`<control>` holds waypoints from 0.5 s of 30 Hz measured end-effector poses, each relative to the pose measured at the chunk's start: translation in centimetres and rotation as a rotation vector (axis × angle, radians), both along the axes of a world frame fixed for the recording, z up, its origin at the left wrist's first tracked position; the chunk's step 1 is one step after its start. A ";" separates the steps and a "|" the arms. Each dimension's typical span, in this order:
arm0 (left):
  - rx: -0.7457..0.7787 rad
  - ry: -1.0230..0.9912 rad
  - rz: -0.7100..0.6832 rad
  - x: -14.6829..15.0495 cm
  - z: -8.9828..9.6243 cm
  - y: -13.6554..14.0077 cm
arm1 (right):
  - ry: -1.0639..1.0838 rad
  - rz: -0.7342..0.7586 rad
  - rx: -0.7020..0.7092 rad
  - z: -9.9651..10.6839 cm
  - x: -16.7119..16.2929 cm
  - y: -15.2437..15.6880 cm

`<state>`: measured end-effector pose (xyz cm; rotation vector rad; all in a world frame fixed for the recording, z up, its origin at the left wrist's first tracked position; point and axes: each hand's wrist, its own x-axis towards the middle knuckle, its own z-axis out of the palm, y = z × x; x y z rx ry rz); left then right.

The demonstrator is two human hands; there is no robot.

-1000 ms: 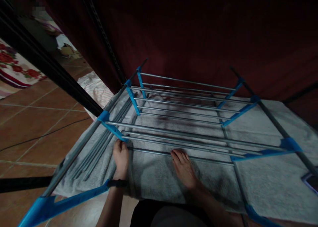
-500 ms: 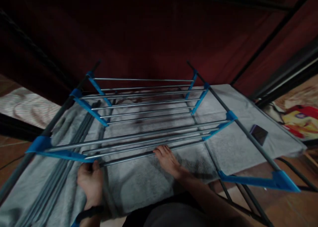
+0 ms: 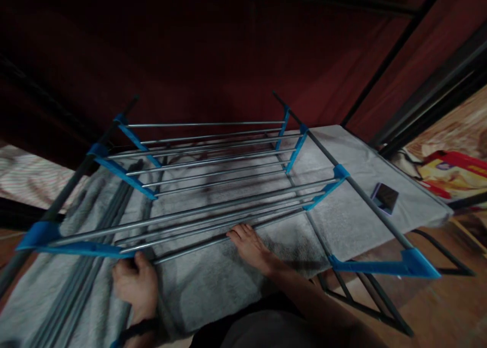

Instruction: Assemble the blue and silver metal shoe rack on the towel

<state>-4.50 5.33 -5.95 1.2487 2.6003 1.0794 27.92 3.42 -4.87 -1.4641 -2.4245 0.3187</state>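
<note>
Front bar (image 3: 190, 249) with its left end beside the left hand (image 3: 136, 284) and the right hand (image 3: 249, 245) partway along it

The bar's left end lies just off the left hand at one to two o'clock, so that hand is nearer to it, thumb and fingers pinched on the tip of the left blue bracket (image 3: 83, 248); from the right hand the end lies towards half past eight. Above the grey cloth (image 3: 213, 282), the bar's long axis points away to half past two, reaching the right blue bracket (image 3: 325, 193). The right fingers bend over it, though in this dimness I cannot tell whether they grip or merely rest
</note>
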 end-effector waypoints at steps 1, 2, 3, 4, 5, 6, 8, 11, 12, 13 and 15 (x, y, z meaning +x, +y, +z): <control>-0.008 0.007 0.021 0.3 0.3 0.0 | 0.009 -0.007 0.000 -0.1 -0.1 0.0; -0.013 0.011 0.024 0.5 0.5 -0.1 | 0.017 -0.018 0.002 -0.2 -0.1 0.0; -0.014 0.014 0.017 0.7 0.7 -0.1 | 0.024 -0.026 0.007 -0.3 0.0 0.1; -0.011 0.016 0.012 0.8 0.8 -0.2 | 0.027 -0.033 0.015 -0.5 0.2 0.1; -0.007 0.017 0.006 0.9 0.9 -0.2 | 0.029 -0.036 0.026 -0.6 0.3 0.2; -0.003 0.016 0.005 0.9 0.9 -0.2 | 0.030 -0.036 0.037 -0.7 0.4 0.2; 0.001 0.010 0.007 0.8 0.8 -0.3 | 0.031 -0.036 0.052 -1.0 0.6 0.1; -0.010 0.009 0.011 0.9 0.6 -0.5 | 0.035 -0.041 0.062 -1.3 0.5 -0.2; -0.016 0.011 0.009 0.9 0.5 -0.5 | 0.040 -0.045 0.068 -1.4 0.5 -0.3; -0.019 0.012 0.006 0.9 0.5 -0.6 | 0.044 -0.048 0.073 -1.4 0.5 -0.4; -0.011 0.007 0.009 0.9 0.5 -0.6 | 0.056 -0.051 0.081 -1.4 0.5 -0.5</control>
